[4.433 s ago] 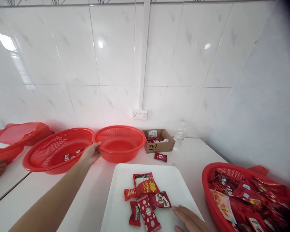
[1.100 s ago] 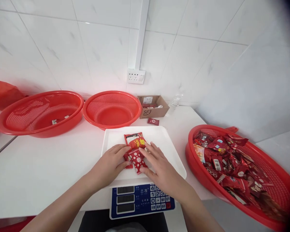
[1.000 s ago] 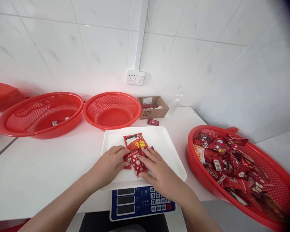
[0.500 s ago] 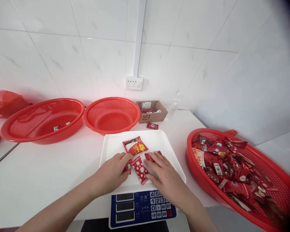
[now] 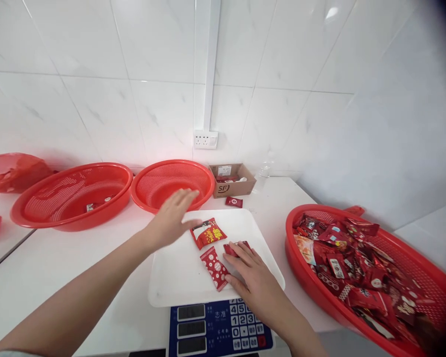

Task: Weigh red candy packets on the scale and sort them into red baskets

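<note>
Left hand (image 5: 173,218) up over white tray's (image 5: 171,287) far left corner, overlapping near rim of middle red basket (image 5: 148,186) in view; fingers extended, thumb apart, grip loose, palm side hidden. Right hand (image 5: 252,277) low over tray's right half: fingers laid on dark red packet (image 5: 229,250), partly covered, not clenched; thumb at right edge of dotted packet (image 5: 213,267). Dotted packet lies flat mid-tray, slanted. Yellow-lettered packet (image 5: 210,234) lies just beyond it, nearer tray's far edge. Blue scale panel (image 5: 219,334) shows below tray's near edge, at table's (image 5: 126,272) near edge. Carton (image 5: 235,189) by table's far edge, small red packet (image 5: 234,202) just in front. Filled red basket (image 5: 301,263) at table's right edge; left red basket (image 5: 44,203) toward far left, few packets inside.
</note>
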The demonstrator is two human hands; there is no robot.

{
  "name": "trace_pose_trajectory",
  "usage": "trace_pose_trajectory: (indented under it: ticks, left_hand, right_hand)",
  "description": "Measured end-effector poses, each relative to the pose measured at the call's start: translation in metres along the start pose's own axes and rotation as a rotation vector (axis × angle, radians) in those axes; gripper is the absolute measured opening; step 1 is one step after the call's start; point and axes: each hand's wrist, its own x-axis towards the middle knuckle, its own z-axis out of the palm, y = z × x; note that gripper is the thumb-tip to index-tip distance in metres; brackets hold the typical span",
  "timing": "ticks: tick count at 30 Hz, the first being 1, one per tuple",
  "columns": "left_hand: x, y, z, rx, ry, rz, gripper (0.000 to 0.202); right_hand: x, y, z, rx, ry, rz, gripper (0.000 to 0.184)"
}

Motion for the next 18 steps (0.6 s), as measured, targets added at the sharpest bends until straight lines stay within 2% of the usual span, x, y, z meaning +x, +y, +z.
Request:
trace_pose_trajectory:
  ticks: [3, 5, 8, 11, 18]
  left_hand:
    - [-0.013, 0.005, 0.026, -0.011, -0.376, 0.007, 0.073]
    - [-0.021, 0.005, 0.041, 0.071, -0.498, -0.006, 0.079]
    - [-0.022, 0.004, 0.051, 0.212, -0.492, -0.002, 0.078]
    - [-0.018, 0.003, 0.052, 0.322, -0.456, 0.023, 0.073]
    - [-0.02, 0.015, 0.055, 0.394, -0.42, 0.136, 0.042]
  right_hand:
    - [-0.001, 0.0, 0.0, 0.003, 0.007, -0.01, 0.041]
    - [-0.001, 0.001, 0.0, 0.0, 0.004, -0.013, 0.041]
    - [-0.001, 0.002, 0.001, 0.01, 0.015, -0.023, 0.04]
    - [-0.001, 0.004, 0.003, 0.045, 0.057, -0.035, 0.04]
    - [0.002, 0.01, 0.005, 0.168, 0.159, -0.002, 0.041]
